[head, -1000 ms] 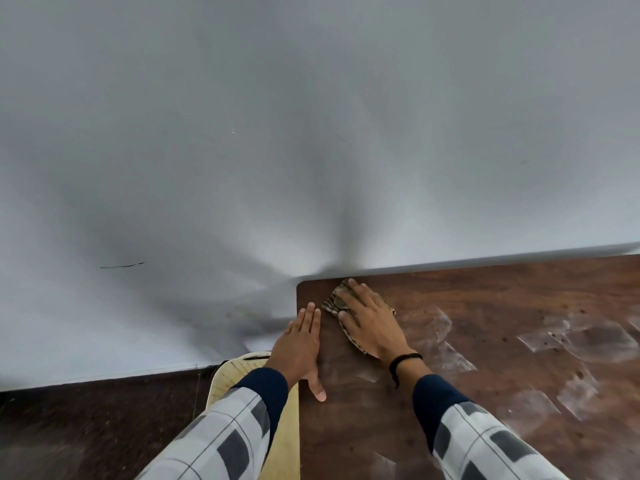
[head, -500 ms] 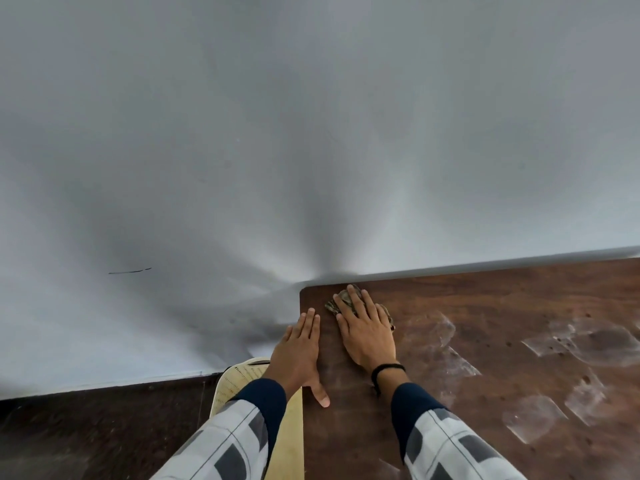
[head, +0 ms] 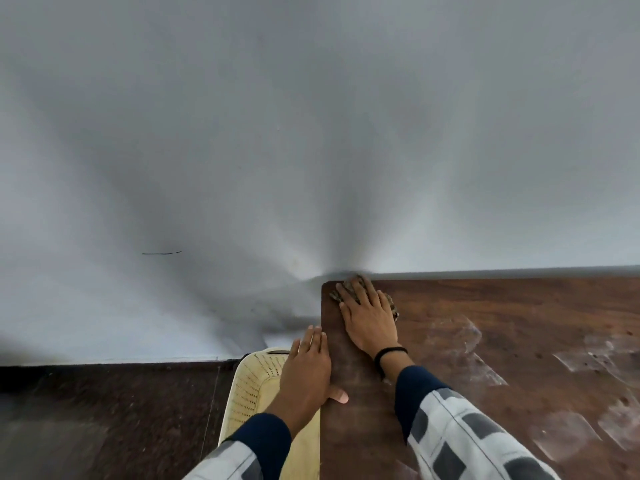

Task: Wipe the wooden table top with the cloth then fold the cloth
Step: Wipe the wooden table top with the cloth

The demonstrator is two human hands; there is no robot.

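Floor [head: 104,427]: dark, far left, below the pale wall [head: 311,133].
Wall mark [head: 161,253]: thin dark streak, left of centre, well above the floor line.
Chair [head: 252,382]: cream, perforated back, just beside the table's left edge, partly under the left forearm.
Left hand [head: 306,372]: palm down on the left edge of the table, fingers [head: 313,341] straight and close together along that edge, thumb [head: 339,397] lying on the wood; gripping nothing.
Wooden table top [head: 519,306]: brown, far edge against the wall, pale smeared patches toward the right.
Cloth [head: 356,287]: small, mottled brown, flat at the far left corner of the table, touching the far edge by the wall.
Right hand [head: 370,320]: flat on top of the cloth, pressing down, fingers [head: 360,292] extended and slightly spread, not curled around the fabric; cloth showing past the fingertips and on both sides of the hand.
Wristband [head: 386,358]: black, on the right wrist.
Sleeves [head: 460,434]: white and grey check with dark blue cuffs.
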